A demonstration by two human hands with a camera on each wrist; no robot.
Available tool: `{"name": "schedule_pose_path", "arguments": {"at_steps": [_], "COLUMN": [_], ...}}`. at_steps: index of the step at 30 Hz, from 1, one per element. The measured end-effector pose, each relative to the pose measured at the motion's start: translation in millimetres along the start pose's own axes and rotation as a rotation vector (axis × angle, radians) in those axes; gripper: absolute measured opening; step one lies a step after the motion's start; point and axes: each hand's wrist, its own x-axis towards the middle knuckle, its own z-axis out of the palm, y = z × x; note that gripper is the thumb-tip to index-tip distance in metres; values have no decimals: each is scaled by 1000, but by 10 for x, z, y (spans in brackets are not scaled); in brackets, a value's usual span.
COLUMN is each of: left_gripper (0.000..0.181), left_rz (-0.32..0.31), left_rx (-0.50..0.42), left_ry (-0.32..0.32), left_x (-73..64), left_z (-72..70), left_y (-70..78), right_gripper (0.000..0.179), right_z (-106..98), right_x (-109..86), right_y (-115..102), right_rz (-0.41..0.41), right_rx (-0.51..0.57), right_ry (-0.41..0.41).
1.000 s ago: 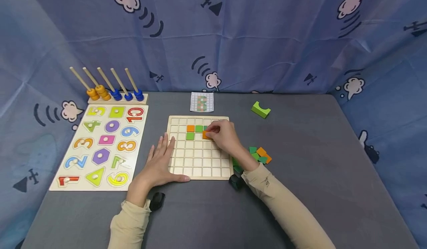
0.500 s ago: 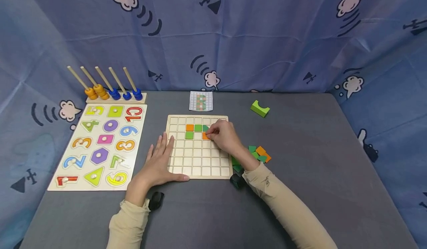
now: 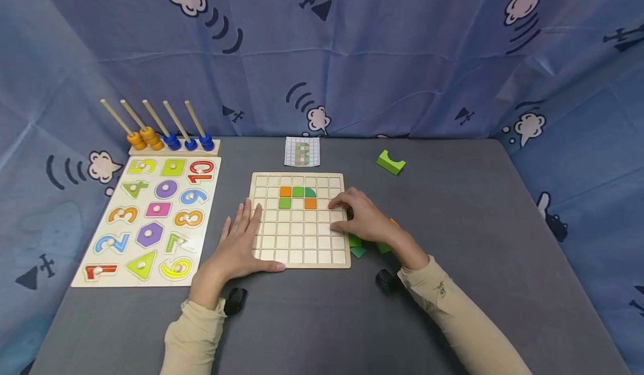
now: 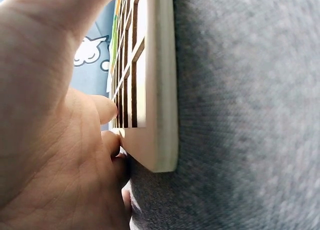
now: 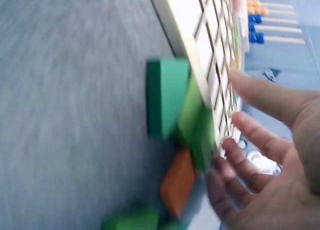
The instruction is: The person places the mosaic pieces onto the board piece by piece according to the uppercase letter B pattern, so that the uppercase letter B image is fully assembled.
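Note:
A wooden grid board [image 3: 297, 245] lies flat on the table. In its upper cells sit orange tiles [image 3: 310, 203], light green tiles [image 3: 298, 191] and a dark green tile with one rounded corner [image 3: 310, 193]. My left hand [image 3: 238, 249] spreads its fingers along the board's left edge, thumb at the front rim. Over the right edge hovers my right hand [image 3: 364, 218], its fingers parted and holding nothing. Beneath it, loose green blocks [image 5: 167, 97] and an orange block [image 5: 178, 182] lie against the board; in the head view the hand partly hides them.
A number-and-shape puzzle board [image 3: 161, 218] lies on the left, with a peg stacker [image 3: 173, 147] behind it. A printed pattern card [image 3: 302, 151] is beyond the grid board. A green arched block [image 3: 391, 163] stands at the back right.
My right hand has let go of the orange tile, now lying in its cell, and moved right and toward me to the board's right edge. The left hand stays in place.

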Motion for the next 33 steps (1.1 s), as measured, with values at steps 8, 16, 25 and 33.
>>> {"name": "schedule_pose_path", "arguments": {"at_steps": [8,16,25,33], "left_gripper": [145,145,144,144], "left_rz": [1,-5,-10,-1], "left_rx": [-5,0,-2,-7], "left_ry": [-1,-3,-10,-7], "left_x": [3,10,3,0], "left_z": [-6,6,1,-11], "left_y": [-10,-22,-3,18], "right_gripper": [63,47,29,22], "right_z": [-197,-239,-214,-197], "right_x": [-214,-281,-285,-286], "right_y": [150,261,287,300], "right_rz": [28,29,13,-6], "right_rx": [-15,-36,-17,-13], "right_ry": [-106,-105,-78,-48]}}
